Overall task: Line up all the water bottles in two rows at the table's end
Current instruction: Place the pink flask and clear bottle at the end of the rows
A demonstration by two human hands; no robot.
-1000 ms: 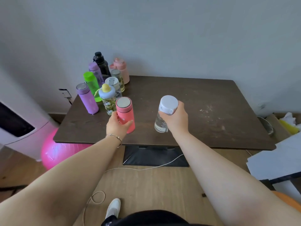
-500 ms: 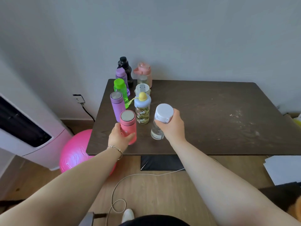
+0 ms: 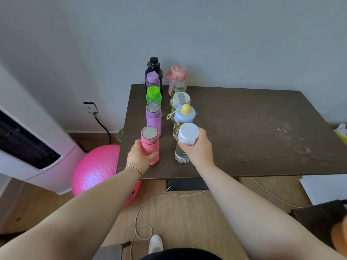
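Note:
Two rows of bottles run front to back along the left end of the dark table. My left hand grips a coral pink flask at the front of the left row. Behind it stand a lilac flask, a green bottle, a purple bottle and a black bottle. My right hand holds a clear bottle with a white cap at the front of the right row. Behind that one stand a blue-capped bottle with a yellow knob, a white-lidded bottle, a small metal-lidded jar and a pale pink jug.
A pink exercise ball lies on the wooden floor left of the table, next to a white appliance. A cable loops on the floor. White sheets and a dark box sit at the right.
Both hands have carried their bottles leftward and set them at the front of the two rows. The camera has swung left, so the rows now sit near the frame's middle.

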